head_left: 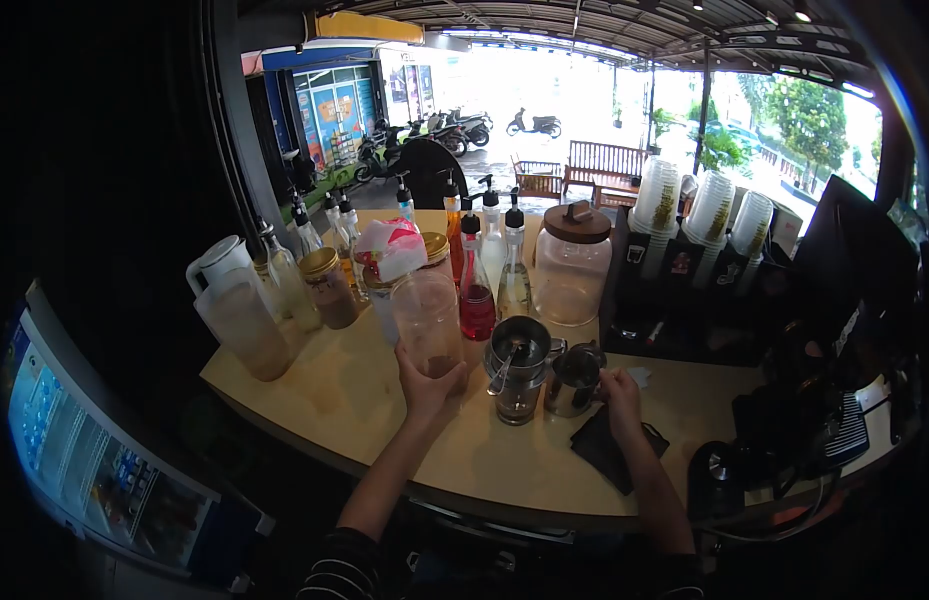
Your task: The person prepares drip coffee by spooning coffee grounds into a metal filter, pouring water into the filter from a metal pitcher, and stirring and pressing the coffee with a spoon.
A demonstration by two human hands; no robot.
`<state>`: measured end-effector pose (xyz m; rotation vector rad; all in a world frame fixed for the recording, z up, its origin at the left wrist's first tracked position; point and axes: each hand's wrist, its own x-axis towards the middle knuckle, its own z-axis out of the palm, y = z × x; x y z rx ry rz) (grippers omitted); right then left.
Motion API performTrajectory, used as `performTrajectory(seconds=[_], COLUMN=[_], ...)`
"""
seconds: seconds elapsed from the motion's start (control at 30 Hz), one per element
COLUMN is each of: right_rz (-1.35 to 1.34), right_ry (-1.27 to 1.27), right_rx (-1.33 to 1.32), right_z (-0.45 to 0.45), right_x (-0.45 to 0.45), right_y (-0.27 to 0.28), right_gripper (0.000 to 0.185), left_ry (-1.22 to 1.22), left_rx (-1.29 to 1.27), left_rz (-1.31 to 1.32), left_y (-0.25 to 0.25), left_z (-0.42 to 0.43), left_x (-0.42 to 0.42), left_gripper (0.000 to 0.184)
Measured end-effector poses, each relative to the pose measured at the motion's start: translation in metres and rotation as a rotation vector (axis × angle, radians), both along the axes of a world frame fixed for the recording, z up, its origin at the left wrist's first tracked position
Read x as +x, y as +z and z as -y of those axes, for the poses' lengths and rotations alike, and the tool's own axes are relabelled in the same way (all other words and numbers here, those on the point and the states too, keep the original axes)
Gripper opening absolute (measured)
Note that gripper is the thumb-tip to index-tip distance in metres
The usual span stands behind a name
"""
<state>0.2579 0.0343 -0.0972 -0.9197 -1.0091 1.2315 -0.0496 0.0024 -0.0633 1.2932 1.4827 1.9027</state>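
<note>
My left hand (429,385) is wrapped round the lower part of a tall clear container (425,312), which stands upright and has some brownish contents low down. My right hand (621,395) grips the handle side of a small metal pitcher (572,378). Between the hands, a metal drip coffee filter (518,350) sits on a clear glass (517,402) with dark liquid at its bottom. A spoon (502,370) leans at the filter's rim. Just below the pitcher lies a dark folded cloth (614,447), close to my right wrist.
Pump bottles of syrup, one of them red (476,305), stand behind the container. A lidded glass jar (572,270) is behind the filter. At left are a plastic pitcher (239,315) and a gold-lidded jar (327,290). Stacked cups (656,200) and a dark screen (852,250) occupy the right.
</note>
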Motion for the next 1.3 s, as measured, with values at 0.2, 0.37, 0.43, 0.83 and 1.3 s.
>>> performTrajectory(seconds=[0.2,0.37,0.43,0.83,1.3], right_rz=[0.341,0.55,0.717,1.476,1.778], right_ry=[-0.375,-0.171,0.041,0.723,0.499], right_rx=[0.275,0.744,0.871,0.809,0.979], right_z=[0.014,0.042,0.057,0.03,0.0], right_x=[-0.005,-0.039,-0.061,-0.203,-0.254], right_y=[0.037,0.126,0.168,0.194,0.123], right_gripper=[0.02,0.013,0.009,0.015,0.016], left_ry=[0.03,-0.002,-0.028,0.069,0.253], left_rx=[0.248,0.168,0.165,0.399,0.527], left_rz=[-0.079,-0.185,-0.18,-0.464,-0.588], left_y=[0.008,-0.004,-0.002,-0.015,-0.006], left_z=[0.009,0.004,0.004,-0.004,0.006], left_x=[0.004,-0.003,-0.003,-0.015,-0.021], left_gripper=[0.092,0.092,0.092,0.106,0.117])
